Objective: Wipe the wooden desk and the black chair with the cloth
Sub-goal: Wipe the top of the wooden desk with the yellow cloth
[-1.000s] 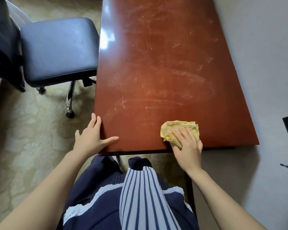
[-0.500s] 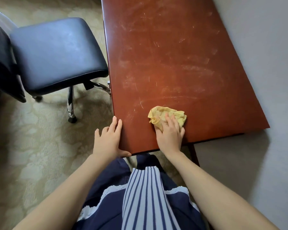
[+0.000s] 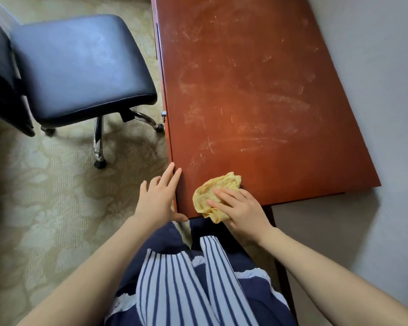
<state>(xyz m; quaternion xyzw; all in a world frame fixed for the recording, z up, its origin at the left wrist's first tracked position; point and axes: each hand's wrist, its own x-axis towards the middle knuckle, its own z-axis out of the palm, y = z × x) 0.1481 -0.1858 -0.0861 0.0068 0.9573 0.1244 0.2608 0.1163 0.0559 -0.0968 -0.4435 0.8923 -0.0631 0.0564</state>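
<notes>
Head view: right hand (image 3: pixel 243 210) lies flat on the yellow cloth (image 3: pixel 212 196), fingers nearly straight, pressing rather than gripping. The cloth is bunched at the near edge of the wooden desk (image 3: pixel 257 90), close to its left corner, with one fold just over the edge. Left hand (image 3: pixel 159 198) is open, fingers straight along that corner, holding nothing.

Best done with even palm pressure and overlapping passes toward the far end. Pale smears and fine scratches cover the reddish top. Black chair (image 3: pixel 80 67) stands to the left, seat faintly dusty, likely unwiped.
</notes>
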